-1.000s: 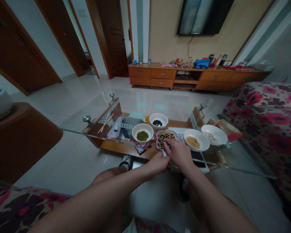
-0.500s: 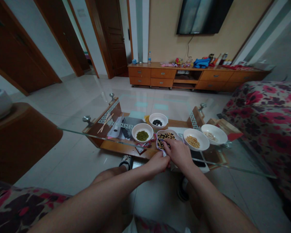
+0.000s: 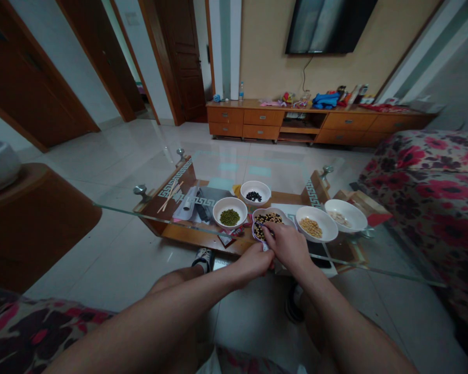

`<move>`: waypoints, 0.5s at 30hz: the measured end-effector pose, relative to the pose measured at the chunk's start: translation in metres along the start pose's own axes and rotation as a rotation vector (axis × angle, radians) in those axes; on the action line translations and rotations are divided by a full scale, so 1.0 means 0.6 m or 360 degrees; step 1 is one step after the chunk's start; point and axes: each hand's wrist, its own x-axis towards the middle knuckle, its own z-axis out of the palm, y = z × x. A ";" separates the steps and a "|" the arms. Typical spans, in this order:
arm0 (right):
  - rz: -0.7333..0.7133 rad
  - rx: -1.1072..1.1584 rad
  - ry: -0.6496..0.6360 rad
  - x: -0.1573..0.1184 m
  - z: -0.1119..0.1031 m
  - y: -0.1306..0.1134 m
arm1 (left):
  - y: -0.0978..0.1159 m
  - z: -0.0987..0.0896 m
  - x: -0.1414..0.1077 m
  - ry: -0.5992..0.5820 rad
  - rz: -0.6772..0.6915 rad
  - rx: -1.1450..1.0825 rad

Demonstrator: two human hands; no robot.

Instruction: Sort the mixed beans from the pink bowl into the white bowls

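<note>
A shaped bowl with a purple rim (image 3: 287, 220) holds mixed black and yellow beans near the front edge of the glass table. My left hand (image 3: 256, 261) is closed at the bowl's near side, its fingers on what looks like the bowl's handle. Over the beans, my right hand (image 3: 287, 244) is closed, fingertips down at them; what it pinches is too small to make out. Left of it stands a white bowl of green beans (image 3: 230, 217), and behind, one of black beans (image 3: 254, 196). To the right are a bowl of yellow beans (image 3: 310, 226) and one with pale pieces (image 3: 340, 218).
Chopsticks (image 3: 170, 196) lie at the left of the glass table (image 3: 152, 214). Papers and a phone show beneath or on the glass. Flowered sofas flank the right and lower left. A wooden cabinet (image 3: 261, 118) stands along the far wall below a television.
The view has shifted very slightly. Both hands stay in nearly the same place at the bowl of mixed beans.
</note>
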 end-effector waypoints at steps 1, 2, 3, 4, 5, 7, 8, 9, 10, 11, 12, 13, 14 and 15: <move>0.0002 -0.0001 -0.0004 0.000 0.000 0.000 | 0.000 0.000 0.000 -0.0001 -0.0001 -0.0001; 0.0004 -0.0001 -0.0005 0.000 0.001 0.000 | -0.001 -0.001 0.001 -0.0003 0.0003 -0.0004; 0.0003 0.0001 -0.0003 0.001 0.001 0.000 | -0.001 -0.001 0.001 -0.0010 0.0011 -0.0008; 0.0000 0.0004 0.0003 0.001 0.001 0.000 | -0.002 -0.001 0.002 -0.0012 0.0020 -0.0008; -0.0005 0.0007 0.0009 0.001 0.002 0.001 | -0.002 -0.001 0.002 -0.0013 0.0028 -0.0005; -0.0014 0.0009 0.0020 0.001 0.002 0.001 | -0.002 -0.001 0.001 -0.0011 0.0033 -0.0001; -0.0018 0.0008 0.0023 0.001 0.002 0.001 | -0.001 -0.001 0.001 -0.0010 0.0033 -0.0002; -0.0019 0.0007 0.0022 0.001 0.002 0.001 | -0.001 -0.001 0.000 -0.0009 0.0031 -0.0004; -0.0017 0.0005 0.0020 0.001 0.002 0.000 | -0.001 -0.001 0.000 -0.0010 0.0030 -0.0008; -0.0016 0.0004 0.0018 0.001 0.001 0.000 | -0.001 -0.001 0.000 -0.0014 0.0030 -0.0016; -0.0013 0.0006 0.0017 0.000 0.001 0.000 | -0.001 -0.001 0.001 -0.0014 0.0028 -0.0022; -0.0012 0.0008 0.0016 0.000 0.001 0.000 | -0.002 0.000 0.001 -0.0014 0.0025 -0.0027; -0.0012 0.0012 0.0014 0.000 0.000 0.000 | -0.003 -0.001 0.002 -0.0014 0.0022 -0.0032; -0.0015 0.0017 0.0011 0.001 0.000 0.000 | -0.004 -0.001 0.003 -0.0015 0.0016 -0.0033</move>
